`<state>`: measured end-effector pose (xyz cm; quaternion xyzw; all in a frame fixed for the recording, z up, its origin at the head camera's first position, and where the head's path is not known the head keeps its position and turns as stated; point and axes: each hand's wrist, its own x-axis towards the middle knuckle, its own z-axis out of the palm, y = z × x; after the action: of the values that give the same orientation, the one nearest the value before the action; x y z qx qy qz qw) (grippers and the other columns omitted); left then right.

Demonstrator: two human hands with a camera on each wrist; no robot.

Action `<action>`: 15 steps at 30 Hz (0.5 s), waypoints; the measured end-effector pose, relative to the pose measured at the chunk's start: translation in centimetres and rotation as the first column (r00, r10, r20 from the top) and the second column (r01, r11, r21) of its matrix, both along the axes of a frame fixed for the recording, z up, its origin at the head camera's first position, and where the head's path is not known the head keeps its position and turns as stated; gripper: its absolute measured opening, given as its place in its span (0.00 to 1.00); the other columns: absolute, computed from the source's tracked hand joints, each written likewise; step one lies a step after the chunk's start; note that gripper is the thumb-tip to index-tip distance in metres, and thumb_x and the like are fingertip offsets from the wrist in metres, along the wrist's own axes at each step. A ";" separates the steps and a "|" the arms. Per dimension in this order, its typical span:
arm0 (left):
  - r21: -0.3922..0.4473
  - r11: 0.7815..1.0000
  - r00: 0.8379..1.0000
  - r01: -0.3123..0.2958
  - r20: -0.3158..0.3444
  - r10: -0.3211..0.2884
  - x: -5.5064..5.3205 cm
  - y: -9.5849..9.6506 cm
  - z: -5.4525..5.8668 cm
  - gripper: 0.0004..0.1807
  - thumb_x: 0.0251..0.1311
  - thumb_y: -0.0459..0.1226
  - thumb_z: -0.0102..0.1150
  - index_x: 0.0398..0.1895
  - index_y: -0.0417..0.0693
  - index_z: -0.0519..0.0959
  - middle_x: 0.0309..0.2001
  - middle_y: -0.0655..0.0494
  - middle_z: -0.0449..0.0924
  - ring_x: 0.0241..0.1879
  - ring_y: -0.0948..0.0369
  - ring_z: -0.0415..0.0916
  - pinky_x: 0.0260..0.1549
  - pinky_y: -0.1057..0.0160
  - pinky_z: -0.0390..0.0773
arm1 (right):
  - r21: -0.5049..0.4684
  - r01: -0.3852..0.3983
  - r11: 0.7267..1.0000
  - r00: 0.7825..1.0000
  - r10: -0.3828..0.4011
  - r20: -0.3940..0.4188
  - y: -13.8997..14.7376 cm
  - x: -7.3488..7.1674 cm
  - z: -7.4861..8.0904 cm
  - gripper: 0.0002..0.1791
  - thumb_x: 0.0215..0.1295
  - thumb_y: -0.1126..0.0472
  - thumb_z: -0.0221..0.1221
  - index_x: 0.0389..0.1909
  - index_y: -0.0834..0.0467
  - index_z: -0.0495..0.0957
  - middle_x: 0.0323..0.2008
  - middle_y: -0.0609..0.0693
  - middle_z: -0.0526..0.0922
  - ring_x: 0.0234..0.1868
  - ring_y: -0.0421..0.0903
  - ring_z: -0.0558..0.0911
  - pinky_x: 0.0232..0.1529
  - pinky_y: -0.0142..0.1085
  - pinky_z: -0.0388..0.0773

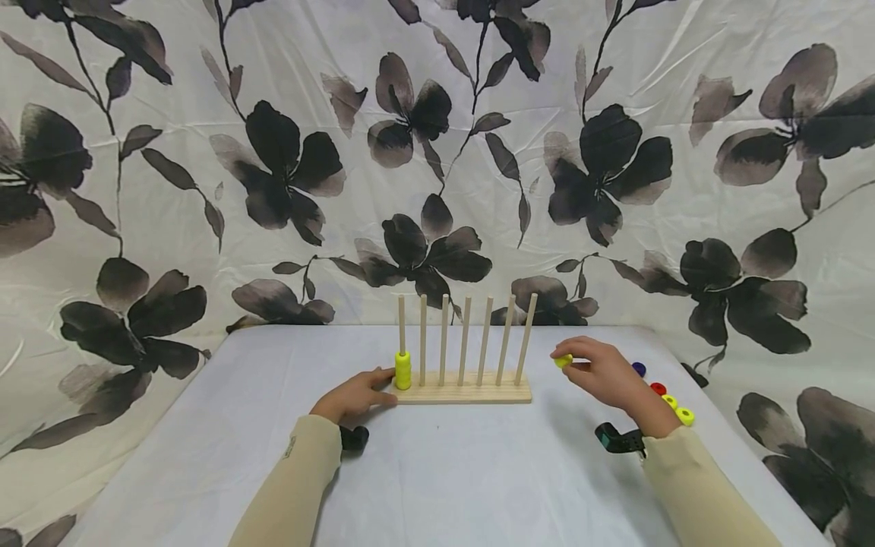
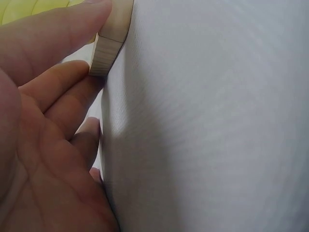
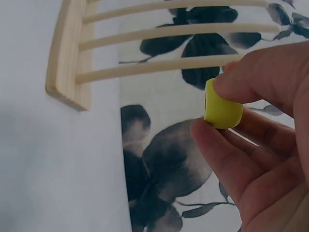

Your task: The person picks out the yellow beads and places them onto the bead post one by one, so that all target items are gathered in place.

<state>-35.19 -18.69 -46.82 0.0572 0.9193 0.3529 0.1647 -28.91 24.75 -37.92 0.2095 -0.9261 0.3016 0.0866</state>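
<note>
Pinching a yellow bead [image 1: 563, 361] between thumb and fingertips, the right hand [image 1: 604, 374] is hovering above the table, just right of a wooden rack [image 1: 465, 393]. At the rack's other end, the left hand [image 1: 352, 396] is gripping the base, its thumb and fingers closing about the left end. A stack of yellow beads [image 1: 402, 371] is sitting on the leftmost of seven upright pegs, close to the left fingertips; the other six pegs are standing bare. Beyond the right wrist, a blue bead [image 1: 639, 369], a red bead [image 1: 658, 388] and two more yellow beads [image 1: 677, 409] are lying near the table's right edge. Both arms are wearing beige sleeves [image 1: 294, 479], with dark wrist devices [image 1: 618, 439] showing at the cuffs. White cloth [image 1: 437, 479] is covering the table, and a floral curtain [image 1: 437, 159] is hanging behind.
</note>
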 end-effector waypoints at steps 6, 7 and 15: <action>-0.001 1.000 1.000 -0.001 0.006 0.001 0.1 0.0 0.1 0.40 0.57 0.50 0.65 0.73 0.61 0.61 0.77 0.47 0.49 0.77 0.43 0.41 0.71 0.34 0.45 | -0.004 -0.030 1.000 1.000 0.030 0.000 -1.0 0.1 0.8 0.14 0.65 0.69 0.54 0.47 0.56 0.82 0.54 0.55 0.79 0.54 0.53 0.81 0.50 0.44 0.82; -0.001 1.000 1.000 0.000 0.007 0.000 0.1 0.1 0.1 0.40 0.57 0.50 0.65 0.73 0.61 0.61 0.77 0.47 0.49 0.77 0.43 0.41 0.71 0.34 0.45 | -0.004 -0.035 0.999 0.999 0.035 0.001 -1.1 0.0 1.0 0.14 0.65 0.68 0.54 0.47 0.56 0.82 0.54 0.55 0.79 0.53 0.53 0.81 0.50 0.44 0.82; -0.009 0.999 0.999 0.032 -0.006 -0.032 0.1 -0.1 0.3 0.39 0.60 0.49 0.63 0.74 0.59 0.60 0.77 0.44 0.47 0.77 0.43 0.41 0.71 0.35 0.44 | 0.008 -0.109 0.994 0.994 0.110 -0.021 -2.4 -0.4 1.8 0.14 0.66 0.68 0.56 0.50 0.56 0.81 0.53 0.54 0.81 0.53 0.53 0.82 0.49 0.43 0.83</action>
<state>-35.06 -18.75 -46.55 0.0722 0.9203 0.3460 0.1676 -29.26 22.34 -36.13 0.2635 -0.9133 0.3002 0.0792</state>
